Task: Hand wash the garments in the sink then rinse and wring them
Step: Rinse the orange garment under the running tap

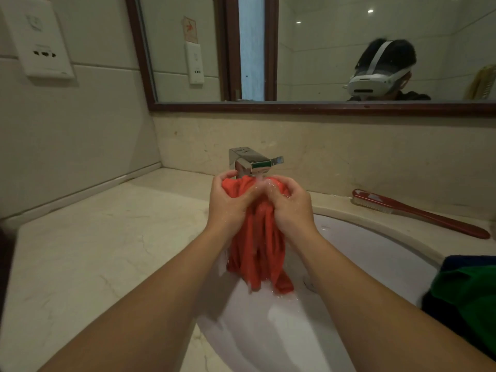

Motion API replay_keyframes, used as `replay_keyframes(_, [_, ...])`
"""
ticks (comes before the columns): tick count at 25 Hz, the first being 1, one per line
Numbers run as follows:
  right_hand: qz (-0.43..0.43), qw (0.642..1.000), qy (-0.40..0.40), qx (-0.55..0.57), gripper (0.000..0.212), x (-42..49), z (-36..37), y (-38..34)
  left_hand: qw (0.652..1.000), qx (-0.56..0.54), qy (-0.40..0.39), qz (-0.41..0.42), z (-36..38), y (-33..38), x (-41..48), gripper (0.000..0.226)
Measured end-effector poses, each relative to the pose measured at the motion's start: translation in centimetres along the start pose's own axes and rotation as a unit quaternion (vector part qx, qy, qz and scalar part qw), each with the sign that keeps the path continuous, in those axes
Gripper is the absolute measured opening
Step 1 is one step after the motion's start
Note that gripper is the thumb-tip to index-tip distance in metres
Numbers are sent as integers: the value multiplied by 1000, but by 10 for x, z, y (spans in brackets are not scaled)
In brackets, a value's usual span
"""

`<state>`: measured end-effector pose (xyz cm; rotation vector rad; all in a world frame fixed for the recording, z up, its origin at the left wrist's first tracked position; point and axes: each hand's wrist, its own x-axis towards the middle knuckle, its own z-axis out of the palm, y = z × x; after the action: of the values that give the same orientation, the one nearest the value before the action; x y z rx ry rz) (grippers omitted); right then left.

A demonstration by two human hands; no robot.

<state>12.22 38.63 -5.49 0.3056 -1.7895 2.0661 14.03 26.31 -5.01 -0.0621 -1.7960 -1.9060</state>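
Note:
A wet red garment (257,248) hangs bunched over the white sink (381,253), its lower end close to the basin floor. My left hand (230,200) and my right hand (290,202) both grip its top, side by side, right under the chrome faucet (251,161). Water runs from the spout onto my fingers and the cloth and drips into the basin.
A red scrub brush (418,212) lies on the counter behind the sink at the right. Green and dark garments (467,299) are piled on the sink's right edge. A marble counter (107,251) stretches to the left. A mirror (322,49) hangs above the backsplash.

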Motion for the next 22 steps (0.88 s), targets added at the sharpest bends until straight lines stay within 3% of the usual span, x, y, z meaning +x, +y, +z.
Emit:
replay_keyframes(3, [29, 999, 11, 36, 22, 2, -3, 2, 999, -11, -34, -6, -1, -1, -1, 79])
replay_keyframes(6, [46, 998, 10, 39, 33, 3, -4, 5, 999, 12, -32, 29, 2, 2, -2, 67])
replay_keyframes(12, [22, 998, -29, -58, 9, -6, 3, -3, 988, 75, 108, 82, -2, 7, 4, 52])
replay_keyframes(16, [68, 995, -29, -74, 14, -7, -1, -4, 980, 71, 174, 70, -12, 5, 12, 50])
replay_keyframes(22, [32, 993, 16, -109, 15, -1, -1, 1, 989, 48, 130, 51, -6, 3, 9, 47])
